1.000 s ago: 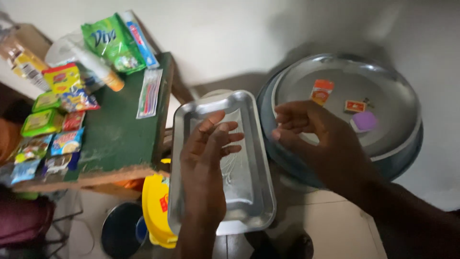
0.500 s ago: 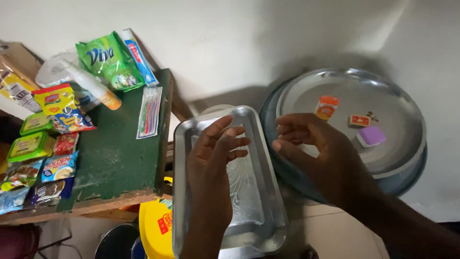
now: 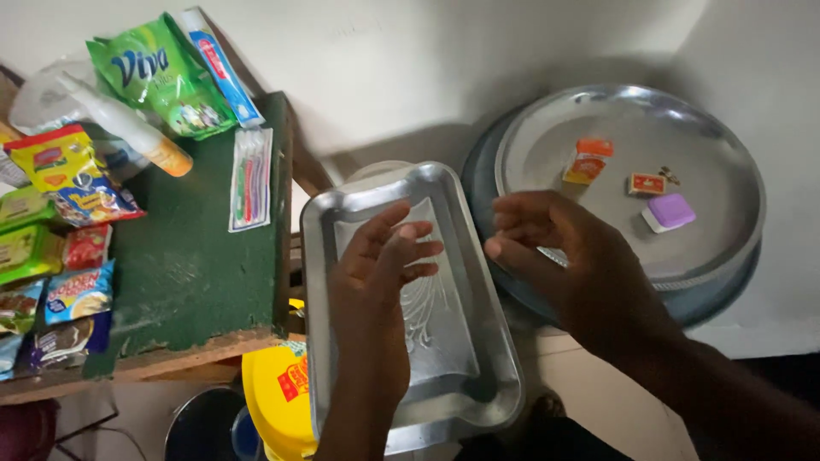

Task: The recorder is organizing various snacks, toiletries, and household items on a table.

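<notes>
left hand (image 3: 380, 256) lies flat in the rectangular steel tray (image 3: 478, 341), fingers spread, pinning it; right hand (image 3: 564, 256) hovers just beside, holding nothing.

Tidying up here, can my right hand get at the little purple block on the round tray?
Probably yes: the right hand hovers empty beside the round tray, and nothing lies between it and the purple block.

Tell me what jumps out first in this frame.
A shiny rectangular metal tray fills the centre, with the left hand spread flat over it and the right hand open at its right edge. Behind on the right, a big round metal platter carries an orange packet, a small matchbox and a purple block. To the left, a green table holds bright snack packets.
</notes>
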